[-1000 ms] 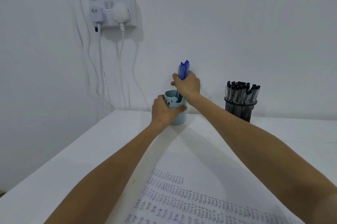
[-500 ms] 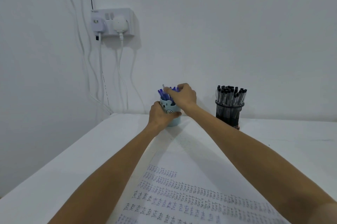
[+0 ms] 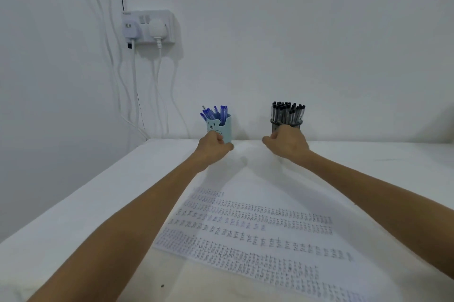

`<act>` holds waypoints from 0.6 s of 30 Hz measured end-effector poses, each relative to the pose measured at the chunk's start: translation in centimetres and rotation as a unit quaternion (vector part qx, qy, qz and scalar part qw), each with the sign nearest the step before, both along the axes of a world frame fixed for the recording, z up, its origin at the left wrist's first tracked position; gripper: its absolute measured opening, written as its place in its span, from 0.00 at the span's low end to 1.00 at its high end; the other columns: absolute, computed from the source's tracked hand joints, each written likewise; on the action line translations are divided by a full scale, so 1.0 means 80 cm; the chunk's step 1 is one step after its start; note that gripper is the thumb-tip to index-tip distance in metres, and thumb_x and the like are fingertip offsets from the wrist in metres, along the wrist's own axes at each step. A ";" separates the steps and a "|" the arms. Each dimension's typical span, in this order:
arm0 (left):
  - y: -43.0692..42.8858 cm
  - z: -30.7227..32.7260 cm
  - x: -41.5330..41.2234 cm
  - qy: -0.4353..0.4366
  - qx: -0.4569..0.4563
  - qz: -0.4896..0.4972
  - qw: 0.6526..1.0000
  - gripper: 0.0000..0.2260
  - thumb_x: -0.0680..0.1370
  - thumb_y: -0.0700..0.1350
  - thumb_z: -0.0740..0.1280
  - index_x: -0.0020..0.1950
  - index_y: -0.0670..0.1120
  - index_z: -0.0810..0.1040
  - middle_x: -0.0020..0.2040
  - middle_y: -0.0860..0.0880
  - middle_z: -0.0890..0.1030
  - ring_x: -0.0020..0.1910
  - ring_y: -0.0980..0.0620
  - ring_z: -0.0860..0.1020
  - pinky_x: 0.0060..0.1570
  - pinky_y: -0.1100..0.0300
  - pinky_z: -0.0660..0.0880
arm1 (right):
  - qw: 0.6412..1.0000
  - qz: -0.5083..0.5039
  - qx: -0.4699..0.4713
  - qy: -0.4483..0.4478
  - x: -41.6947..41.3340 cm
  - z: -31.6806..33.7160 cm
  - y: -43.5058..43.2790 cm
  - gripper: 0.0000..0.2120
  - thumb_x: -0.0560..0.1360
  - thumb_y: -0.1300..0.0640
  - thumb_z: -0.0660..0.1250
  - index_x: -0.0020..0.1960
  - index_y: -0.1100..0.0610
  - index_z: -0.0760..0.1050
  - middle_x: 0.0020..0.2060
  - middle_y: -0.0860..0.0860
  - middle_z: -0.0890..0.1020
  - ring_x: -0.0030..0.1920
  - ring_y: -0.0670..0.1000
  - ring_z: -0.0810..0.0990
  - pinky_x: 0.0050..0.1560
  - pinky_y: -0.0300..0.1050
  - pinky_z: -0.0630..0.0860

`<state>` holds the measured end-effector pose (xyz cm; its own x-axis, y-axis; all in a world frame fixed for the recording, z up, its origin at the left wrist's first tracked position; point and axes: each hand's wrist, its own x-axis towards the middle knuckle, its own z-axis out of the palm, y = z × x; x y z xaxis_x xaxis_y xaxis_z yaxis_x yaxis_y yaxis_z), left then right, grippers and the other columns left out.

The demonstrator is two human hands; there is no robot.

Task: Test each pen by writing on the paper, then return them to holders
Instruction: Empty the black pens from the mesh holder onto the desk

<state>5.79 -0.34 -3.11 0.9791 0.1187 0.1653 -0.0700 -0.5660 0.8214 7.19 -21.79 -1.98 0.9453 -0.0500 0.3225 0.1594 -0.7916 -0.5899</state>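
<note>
Indoors, white table, written paper, wall socket, dangling cables

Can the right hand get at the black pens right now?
Probably yes: the right hand is at the front of the mesh holder, and the black pens stand uncovered just above it.

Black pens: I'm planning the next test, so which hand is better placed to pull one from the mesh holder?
Right. The right hand is directly in front of the mesh holder of black pens; the left hand grips the blue cup, farther off.
</note>
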 end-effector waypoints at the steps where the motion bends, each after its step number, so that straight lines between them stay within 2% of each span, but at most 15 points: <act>1: -0.007 0.001 -0.004 -0.002 0.005 -0.007 1.000 0.16 0.80 0.45 0.73 0.62 0.46 0.70 0.64 0.45 0.75 0.61 0.46 0.75 0.52 0.58 0.72 | 1.000 -0.023 -0.008 0.020 0.001 -0.001 -0.014 0.14 0.75 0.49 0.69 0.40 0.61 0.76 0.37 0.55 0.79 0.43 0.60 0.81 0.39 0.47 0.77; 2: -0.011 0.002 -0.007 -0.002 0.010 -0.012 1.000 0.17 0.80 0.45 0.73 0.64 0.46 0.70 0.63 0.46 0.75 0.62 0.47 0.75 0.53 0.58 0.72 | 0.999 -0.042 -0.007 0.034 0.007 -0.002 -0.024 0.17 0.74 0.47 0.70 0.46 0.61 0.76 0.43 0.56 0.79 0.47 0.60 0.81 0.42 0.48 0.78; 4: -0.020 0.002 -0.008 -0.005 0.017 -0.023 1.000 0.19 0.80 0.45 0.72 0.68 0.45 0.71 0.62 0.47 0.75 0.61 0.49 0.74 0.54 0.59 0.72 | 0.995 -0.084 0.014 0.049 0.018 -0.003 -0.041 0.34 0.71 0.42 0.73 0.65 0.65 0.69 0.58 0.59 0.75 0.60 0.62 0.77 0.55 0.53 0.78; 5: -0.023 0.002 -0.009 -0.007 0.020 -0.025 0.999 0.19 0.80 0.45 0.72 0.69 0.44 0.70 0.62 0.48 0.75 0.60 0.49 0.74 0.54 0.59 0.71 | 0.993 -0.103 0.037 0.047 0.021 -0.005 -0.045 0.42 0.70 0.41 0.76 0.69 0.66 0.63 0.63 0.60 0.71 0.65 0.63 0.73 0.60 0.55 0.75; 7: -0.032 0.002 -0.011 -0.012 0.028 -0.028 0.999 0.20 0.80 0.46 0.72 0.69 0.44 0.71 0.62 0.48 0.75 0.61 0.50 0.74 0.54 0.59 0.71 | 0.990 -0.107 0.090 0.027 0.027 -0.008 -0.049 0.47 0.68 0.42 0.79 0.70 0.66 0.57 0.66 0.61 0.67 0.68 0.63 0.69 0.64 0.57 0.73; 9: -0.036 0.001 -0.010 -0.012 0.029 -0.034 0.999 0.20 0.80 0.46 0.72 0.69 0.45 0.71 0.62 0.48 0.76 0.61 0.49 0.75 0.53 0.59 0.72 | 0.986 -0.063 0.154 0.005 0.036 -0.014 -0.050 0.47 0.66 0.44 0.82 0.69 0.64 0.58 0.66 0.60 0.68 0.67 0.61 0.70 0.64 0.55 0.73; 12: -0.035 0.003 -0.009 -0.014 0.034 -0.036 0.999 0.19 0.80 0.47 0.72 0.68 0.46 0.71 0.63 0.49 0.76 0.63 0.49 0.75 0.54 0.59 0.72 | 0.977 -0.019 0.211 -0.019 0.047 -0.022 -0.044 0.43 0.67 0.49 0.82 0.68 0.63 0.59 0.64 0.59 0.73 0.63 0.59 0.75 0.54 0.48 0.73; 15: -0.027 0.009 -0.010 -0.016 0.036 -0.042 0.998 0.19 0.80 0.47 0.72 0.68 0.46 0.72 0.62 0.49 0.76 0.62 0.49 0.76 0.54 0.59 0.74 | 0.971 -0.007 0.233 -0.050 0.051 -0.026 -0.037 0.40 0.67 0.51 0.82 0.67 0.61 0.61 0.61 0.57 0.77 0.60 0.59 0.78 0.50 0.47 0.74; 18: -0.014 0.018 -0.012 -0.037 0.036 -0.056 0.997 0.23 0.78 0.49 0.75 0.68 0.47 0.71 0.63 0.50 0.76 0.61 0.49 0.77 0.51 0.62 0.74 | 0.973 0.009 0.213 -0.090 0.048 -0.026 -0.027 0.39 0.65 0.51 0.81 0.66 0.60 0.63 0.56 0.53 0.77 0.56 0.57 0.79 0.48 0.48 0.76</act>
<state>4.86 -1.48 -1.71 0.9703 -0.0047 0.2420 -0.1950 -0.6080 0.7696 11.02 -23.98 -4.08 0.8769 -0.2003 0.4369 0.3020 -0.4776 -0.8250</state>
